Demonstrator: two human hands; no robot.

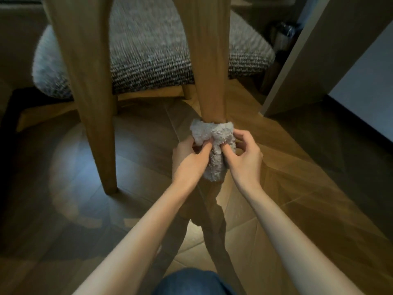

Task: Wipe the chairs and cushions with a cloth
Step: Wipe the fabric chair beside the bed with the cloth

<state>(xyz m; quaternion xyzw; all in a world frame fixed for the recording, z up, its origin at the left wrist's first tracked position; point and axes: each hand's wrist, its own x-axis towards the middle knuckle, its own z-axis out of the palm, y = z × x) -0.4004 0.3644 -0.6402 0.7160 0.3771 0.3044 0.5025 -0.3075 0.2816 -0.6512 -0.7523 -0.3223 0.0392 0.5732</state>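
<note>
Both hands are down at the chair leg (209,67), the nearer right-hand one, and that leg is where everything happens. Wrapped around its lower part is the cloth (212,145), pale grey and fluffy, forming a collar around the wood with its loose end hanging down the side of the leg that faces the camera. The left hand (189,158) comes in from the left of the leg, fingers curled and pinching the cloth where the folds meet. The right hand (244,155) sits on the other side of the leg, thumb and forefinger pressed into the same bunched seam, the remaining fingers bent just beside the cloth. So it's a two-handed clench on the cloth, with the leg caught inside the wrap. The foot of this leg is hidden behind cloth and hands, so its contact with the floor can't be seen.

Left of the wrapped leg stands a second chair leg (89,92), bare wood, its foot planted on the wooden floor (297,199). Between and behind the two legs sits the cushion (148,45), a coarse grey weave, blurred at the edges, well above the cloth. To the right of the wrapped leg a pale wooden panel (302,67) rises at a slant. Below the hands, at the bottom edge of the view, a knee in blue denim (191,282) pokes in, with both bare forearms reaching over it toward the leg.
</note>
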